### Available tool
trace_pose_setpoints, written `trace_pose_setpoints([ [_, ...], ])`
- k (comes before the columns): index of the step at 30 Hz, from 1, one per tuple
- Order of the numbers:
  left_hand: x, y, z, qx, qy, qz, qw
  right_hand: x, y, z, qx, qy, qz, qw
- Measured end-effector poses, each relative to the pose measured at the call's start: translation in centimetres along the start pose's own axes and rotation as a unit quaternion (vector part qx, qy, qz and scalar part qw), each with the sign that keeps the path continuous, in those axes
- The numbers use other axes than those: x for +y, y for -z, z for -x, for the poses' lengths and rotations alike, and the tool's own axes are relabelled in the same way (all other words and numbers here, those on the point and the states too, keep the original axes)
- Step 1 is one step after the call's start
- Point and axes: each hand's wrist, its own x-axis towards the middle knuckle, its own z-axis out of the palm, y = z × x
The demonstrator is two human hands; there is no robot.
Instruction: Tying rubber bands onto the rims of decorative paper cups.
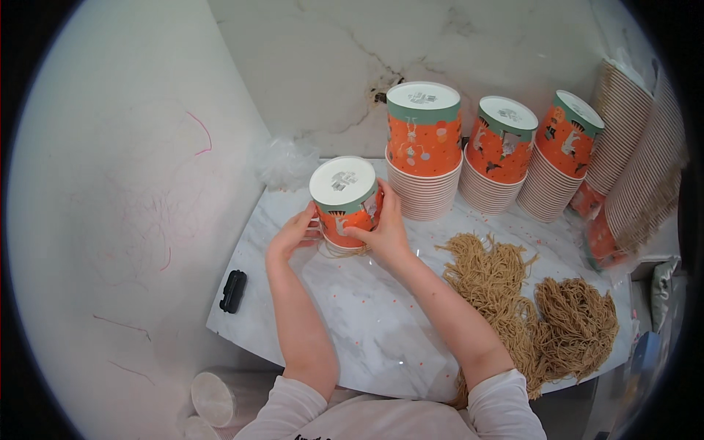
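Observation:
An orange paper tub with a green band and printed figures stands upside down on the marble-patterned table, its white base facing up. My left hand presses along its left side with the fingers partly behind it. Wrapped round the right side is my right hand, thumb across the front and fingers behind. A few thin tan strands stick out under the tub's rim; its inside is hidden. To the right of my right forearm lie two heaps of tan, noodle-like strands, one long loose heap and one rounder bundle.
Behind stand three nested stacks of upturned matching tubs: a large stack, a middle one and a right one. Bagged tub stacks lean farther right. A black oblong object lies left, crumpled clear plastic behind.

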Motion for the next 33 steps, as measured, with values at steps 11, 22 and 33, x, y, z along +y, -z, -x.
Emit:
trace_pose_setpoints([
  [11,3.7,-1.2,2.1,0.065,-0.311,0.077,0.945,-0.1,1.1,-0.1,-0.028,0.009,0.048,0.998],
  [22,3.9,-1.6,2.0,0.074,-0.291,0.075,0.951,-5.5,6.7,-4.2,0.212,0.279,0.240,0.905],
  [33,3.5,-1.3,1.7,0.077,-0.293,0.087,0.949,-6.9,11.6,-9.9,0.160,0.145,0.242,0.946],
])
